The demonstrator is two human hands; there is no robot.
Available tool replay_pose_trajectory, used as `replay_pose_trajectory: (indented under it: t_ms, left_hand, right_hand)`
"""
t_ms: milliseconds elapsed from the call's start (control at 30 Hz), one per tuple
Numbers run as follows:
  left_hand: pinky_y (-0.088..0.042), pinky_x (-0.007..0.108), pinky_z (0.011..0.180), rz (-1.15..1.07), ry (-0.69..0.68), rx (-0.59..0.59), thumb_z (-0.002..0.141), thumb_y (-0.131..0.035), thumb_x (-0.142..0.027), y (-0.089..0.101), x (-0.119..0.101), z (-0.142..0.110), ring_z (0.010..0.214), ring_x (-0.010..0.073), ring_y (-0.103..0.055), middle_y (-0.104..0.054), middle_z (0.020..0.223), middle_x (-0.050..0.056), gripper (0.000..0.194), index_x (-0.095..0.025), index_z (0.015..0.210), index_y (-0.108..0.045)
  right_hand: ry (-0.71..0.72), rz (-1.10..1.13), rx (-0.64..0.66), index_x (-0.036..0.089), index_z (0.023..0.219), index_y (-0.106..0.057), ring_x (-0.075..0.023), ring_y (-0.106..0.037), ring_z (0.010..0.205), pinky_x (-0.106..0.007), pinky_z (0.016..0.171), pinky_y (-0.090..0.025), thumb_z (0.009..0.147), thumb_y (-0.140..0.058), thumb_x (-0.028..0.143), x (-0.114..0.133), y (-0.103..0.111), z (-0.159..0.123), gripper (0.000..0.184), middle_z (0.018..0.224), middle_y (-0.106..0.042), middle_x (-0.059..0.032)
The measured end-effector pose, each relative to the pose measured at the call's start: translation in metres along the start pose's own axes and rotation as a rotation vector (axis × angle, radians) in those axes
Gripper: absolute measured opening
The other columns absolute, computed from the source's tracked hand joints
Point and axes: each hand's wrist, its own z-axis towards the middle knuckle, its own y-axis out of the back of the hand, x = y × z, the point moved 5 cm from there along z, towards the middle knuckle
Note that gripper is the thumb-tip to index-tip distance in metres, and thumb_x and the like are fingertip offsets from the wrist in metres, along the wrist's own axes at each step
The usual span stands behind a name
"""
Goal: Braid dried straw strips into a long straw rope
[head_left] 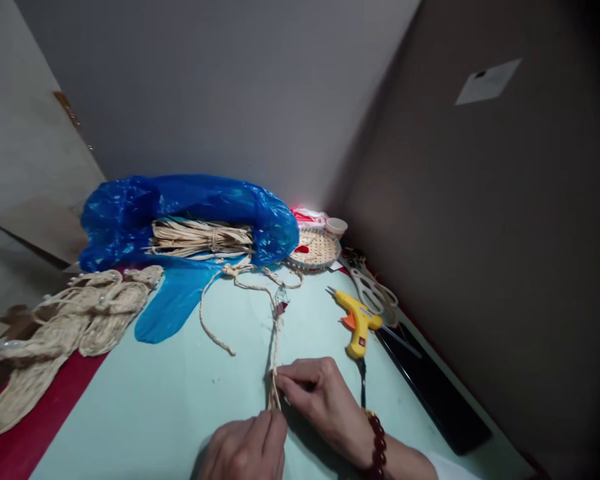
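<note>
A pale braided straw cord [277,343] runs toward me down the middle of the table. My right hand [325,403], with a dark red bead bracelet [379,445] on its wrist, pinches the cord between thumb and fingertips. Closer to me, my left hand [247,447] is closed around the loose strand ends [274,400], its fingertips partly hidden. Farther up, a small dark red clip-like piece [281,308] with thin metal wire sits on the cord. Beyond it the cord loops back, and one free end [220,341] curves to the left.
A blue plastic bag [275,227] holds a bundle of straw [200,238] at the back. Woven straw sandals [115,303] lie left. A yellow glue gun [360,320], scissors [370,290] and a black flat object [435,393] lie right. Behind is a round woven piece [323,248].
</note>
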Motion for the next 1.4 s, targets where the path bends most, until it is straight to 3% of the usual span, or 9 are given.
replay_pose_trajectory:
  t_ms: [200, 367, 467, 533, 633, 767, 967, 1200, 1400]
  left_hand:
    - [-0.037, 0.030, 0.036, 0.011, 0.023, -0.011, 0.077, -0.036, 0.003, 0.002, -0.011, 0.011, 0.036, 0.0165, -0.053, -0.054, 0.051, -0.002, 0.026, -0.020, 0.078, -0.050]
    - [-0.043, 0.030, 0.042, 0.030, 0.062, 0.166, 0.075, -0.038, 0.003, -0.009, -0.014, 0.007, 0.044, 0.0184, -0.059, -0.059, 0.058, 0.000, 0.028, -0.016, 0.087, -0.054]
    - [-0.046, 0.030, 0.050, -0.080, 0.126, 0.174, 0.083, -0.043, -0.006, 0.002, -0.003, 0.011, 0.055, 0.0197, -0.062, -0.063, 0.065, 0.003, 0.020, -0.016, 0.089, -0.059]
    - [-0.048, 0.029, 0.060, -0.263, 0.305, 0.168, 0.088, -0.048, -0.016, 0.011, 0.015, 0.017, 0.067, 0.0198, -0.064, -0.064, 0.073, 0.004, 0.014, -0.020, 0.082, -0.060]
    - [-0.050, 0.029, 0.072, -0.711, 0.776, 0.227, 0.088, -0.055, -0.031, 0.009, 0.044, 0.019, 0.078, 0.0193, -0.065, -0.065, 0.084, 0.004, 0.012, -0.021, 0.084, -0.058]
    - [-0.048, 0.025, 0.056, -1.427, 1.082, 0.426, 0.080, -0.063, -0.037, -0.018, 0.042, 0.018, 0.055, 0.0142, -0.060, -0.063, 0.067, 0.000, 0.025, -0.019, 0.095, -0.055]
    - [-0.011, 0.018, 0.040, -1.529, 1.200, 0.390, 0.079, -0.064, -0.046, -0.031, 0.046, 0.008, 0.040, 0.0027, -0.020, -0.045, 0.052, -0.009, 0.032, -0.018, 0.091, -0.055]
    - [-0.013, 0.021, 0.040, -1.279, 1.131, 0.375, 0.084, -0.055, -0.045, -0.028, 0.048, 0.009, 0.040, 0.0048, -0.021, -0.032, 0.046, -0.012, 0.028, -0.019, 0.077, -0.051]
    - [-0.011, 0.021, 0.042, -1.226, 1.149, 0.411, 0.085, -0.053, -0.042, -0.026, 0.046, 0.013, 0.043, 0.0063, -0.018, -0.025, 0.050, -0.013, 0.027, -0.020, 0.071, -0.046]
  right_hand:
    - [-0.111, 0.358, 0.026, 0.011, 0.069, -0.072, -0.0110, -0.045, 0.060, -0.023, 0.063, -0.038, 0.083, -0.057, 0.024, -0.010, 0.001, -0.002, 0.025, 0.061, -0.060, -0.0009]
    - [-0.167, 0.528, 0.094, 0.010, 0.072, -0.074, -0.0097, -0.045, 0.059, -0.022, 0.062, -0.039, 0.081, -0.062, 0.027, -0.009, 0.001, -0.003, 0.023, 0.064, -0.062, -0.0024]
    - [-0.169, 0.517, 0.067, 0.009, 0.066, -0.071, -0.0097, -0.045, 0.059, -0.021, 0.061, -0.037, 0.078, -0.064, 0.025, -0.009, 0.003, -0.004, 0.021, 0.062, -0.060, -0.0013]
    - [-0.140, 0.471, 0.037, 0.010, 0.064, -0.070, -0.0096, -0.045, 0.059, -0.021, 0.060, -0.036, 0.080, -0.062, 0.024, -0.008, 0.006, -0.005, 0.023, 0.060, -0.058, 0.0000]
    - [-0.101, 0.446, 0.021, 0.010, 0.065, -0.070, -0.0095, -0.043, 0.057, -0.021, 0.058, -0.035, 0.082, -0.060, 0.028, -0.006, 0.007, -0.007, 0.026, 0.057, -0.055, 0.0016]
    - [-0.055, 0.534, 0.133, 0.011, 0.073, -0.072, -0.0129, -0.051, 0.060, -0.024, 0.066, -0.041, 0.087, -0.053, 0.036, -0.002, 0.001, -0.010, 0.034, 0.058, -0.059, -0.0004]
    - [-0.118, 0.086, 0.049, 0.011, 0.069, -0.071, -0.0080, -0.039, 0.050, -0.020, 0.050, -0.029, 0.087, -0.052, 0.026, -0.006, 0.007, -0.012, 0.030, 0.055, -0.057, 0.0013]
    - [-0.038, -0.103, 0.080, 0.013, 0.066, -0.067, -0.0060, -0.038, 0.047, -0.018, 0.050, -0.029, 0.088, -0.050, 0.019, 0.005, 0.011, -0.014, 0.028, 0.052, -0.053, 0.0036]
    - [0.158, -0.520, 0.005, 0.017, 0.063, -0.055, -0.0104, -0.047, 0.055, -0.022, 0.055, -0.030, 0.087, -0.047, 0.016, 0.011, 0.012, -0.023, 0.025, 0.062, -0.057, -0.0004]
